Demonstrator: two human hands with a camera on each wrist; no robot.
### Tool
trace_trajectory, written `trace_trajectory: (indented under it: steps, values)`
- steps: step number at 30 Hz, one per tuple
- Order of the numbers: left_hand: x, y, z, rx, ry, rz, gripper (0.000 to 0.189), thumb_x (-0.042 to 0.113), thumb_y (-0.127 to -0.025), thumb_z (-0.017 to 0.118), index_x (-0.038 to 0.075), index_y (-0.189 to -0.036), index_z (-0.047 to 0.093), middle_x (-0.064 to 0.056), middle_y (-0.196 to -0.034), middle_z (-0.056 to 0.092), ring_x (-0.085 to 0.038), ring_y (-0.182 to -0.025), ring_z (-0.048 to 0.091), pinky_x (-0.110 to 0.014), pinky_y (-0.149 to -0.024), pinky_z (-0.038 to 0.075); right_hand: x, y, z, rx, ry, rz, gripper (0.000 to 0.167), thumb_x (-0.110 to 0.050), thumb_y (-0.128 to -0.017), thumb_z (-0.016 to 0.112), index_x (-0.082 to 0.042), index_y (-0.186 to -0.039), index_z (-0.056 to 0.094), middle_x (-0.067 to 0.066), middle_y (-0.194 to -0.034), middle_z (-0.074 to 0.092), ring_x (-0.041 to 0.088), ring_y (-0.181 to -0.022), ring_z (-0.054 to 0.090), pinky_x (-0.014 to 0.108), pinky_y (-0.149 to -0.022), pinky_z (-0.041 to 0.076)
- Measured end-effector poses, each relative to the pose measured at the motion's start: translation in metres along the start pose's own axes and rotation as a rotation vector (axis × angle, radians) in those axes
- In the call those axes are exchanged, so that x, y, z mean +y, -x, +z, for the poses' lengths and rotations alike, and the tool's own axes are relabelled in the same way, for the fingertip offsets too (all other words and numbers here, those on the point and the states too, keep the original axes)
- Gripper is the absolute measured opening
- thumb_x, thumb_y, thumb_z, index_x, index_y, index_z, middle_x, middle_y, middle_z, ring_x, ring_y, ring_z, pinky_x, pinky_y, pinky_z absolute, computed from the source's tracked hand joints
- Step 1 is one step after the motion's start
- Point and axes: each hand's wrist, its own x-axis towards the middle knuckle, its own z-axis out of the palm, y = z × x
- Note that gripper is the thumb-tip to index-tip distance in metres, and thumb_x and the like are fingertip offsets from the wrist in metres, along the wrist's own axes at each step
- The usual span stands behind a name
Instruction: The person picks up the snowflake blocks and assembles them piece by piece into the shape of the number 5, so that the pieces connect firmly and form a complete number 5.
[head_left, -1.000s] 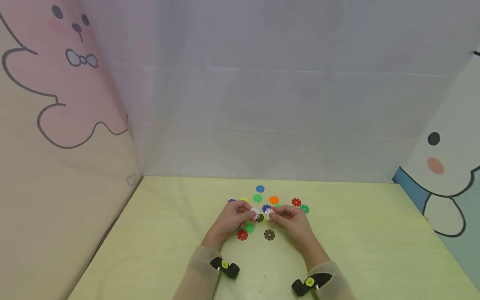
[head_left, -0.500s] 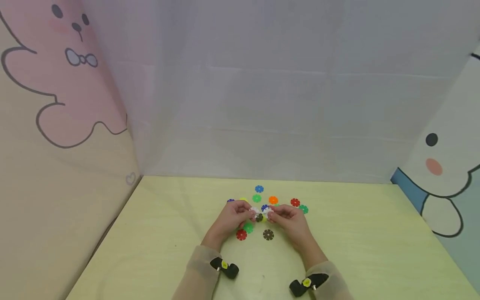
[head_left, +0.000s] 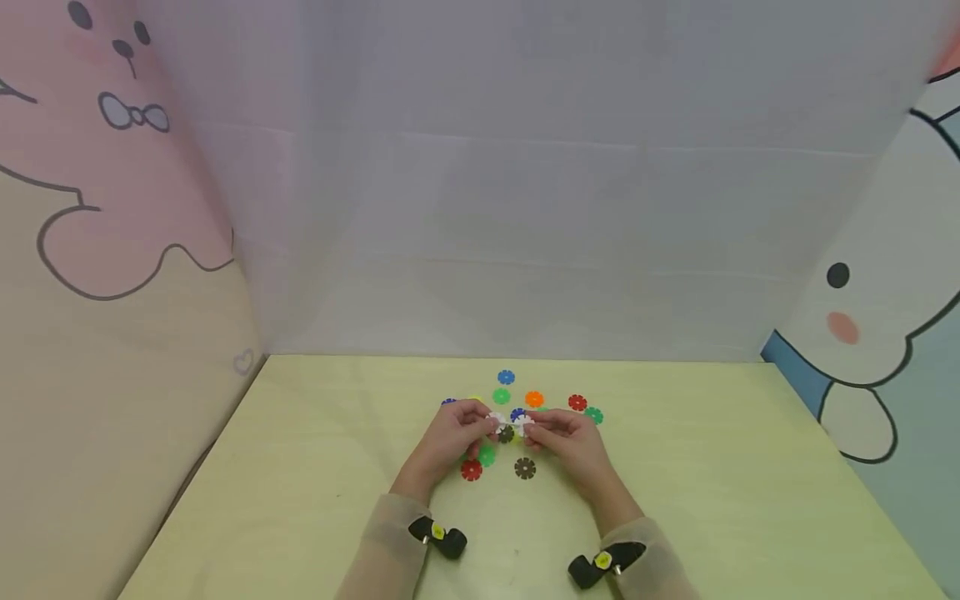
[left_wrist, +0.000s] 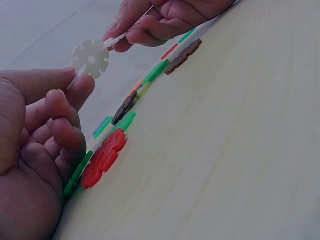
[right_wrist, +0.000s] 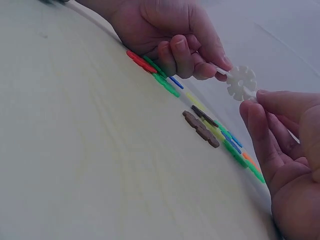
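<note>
Above the table, my left hand [head_left: 447, 440] and right hand [head_left: 576, 446] hold a small chain of white notched building discs between them. The middle white disc [left_wrist: 98, 51] faces the left wrist camera, its centre hole and edge slots showing. My left thumb and finger pinch a white disc [right_wrist: 221, 70] seen edge-on, joined at or touching the middle one. On the other side, my right thumb and finger pinch another white disc [left_wrist: 116, 40], also edge-on. How deep the slots sit in each other is hidden by the fingertips.
Loose notched discs lie around and beyond the hands: red [head_left: 471, 470], brown [head_left: 525, 468], black [head_left: 506, 434], green [head_left: 487, 456], orange [head_left: 534, 399], blue [head_left: 506, 377] and others. Behind the pale yellow table [head_left: 697, 467] hangs a plain curtain [head_left: 525, 208].
The head view has turned slightly right, so hands and discs appear further left. Both hands keep their pinch on the white discs, with hardly any movement relative to the table.
</note>
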Motion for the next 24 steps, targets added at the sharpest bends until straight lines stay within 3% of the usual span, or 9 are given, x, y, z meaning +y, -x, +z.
trace_trajectory:
  steps: [10,17,24]
  values:
    - [0.0,0.001,-0.002,-0.012,0.017,0.013,0.013,0.015,-0.106,0.074,0.002,-0.105,0.072,-0.009,-0.086,0.077,-0.014,-0.056,0.057,-0.026,-0.058,0.053,-0.003,-0.003,-0.007,0.014,0.082,0.029,0.033,-0.006,-0.1,0.08,0.003,-0.131,0.074,0.016,-0.105,0.08,0.028,-0.089,0.079,0.03,-0.081,0.064]
    - [-0.001,0.0,-0.003,-0.03,0.025,0.02,0.015,0.017,-0.107,0.073,0.001,-0.106,0.072,-0.01,-0.089,0.078,-0.015,-0.058,0.058,-0.027,-0.06,0.055,-0.024,0.0,-0.038,0.117,0.451,-0.021,0.027,-0.011,-0.102,0.079,-0.002,-0.127,0.078,0.01,-0.106,0.078,0.022,-0.087,0.074,0.024,-0.073,0.057]
    - [-0.001,-0.001,-0.003,-0.021,0.029,0.02,0.016,0.017,-0.106,0.074,0.001,-0.106,0.073,-0.011,-0.089,0.079,-0.014,-0.058,0.058,-0.026,-0.059,0.054,-0.03,0.005,-0.074,0.175,0.635,0.007,0.034,-0.023,-0.102,0.081,-0.009,-0.133,0.077,0.012,-0.12,0.077,0.028,-0.108,0.071,0.035,-0.09,0.056]
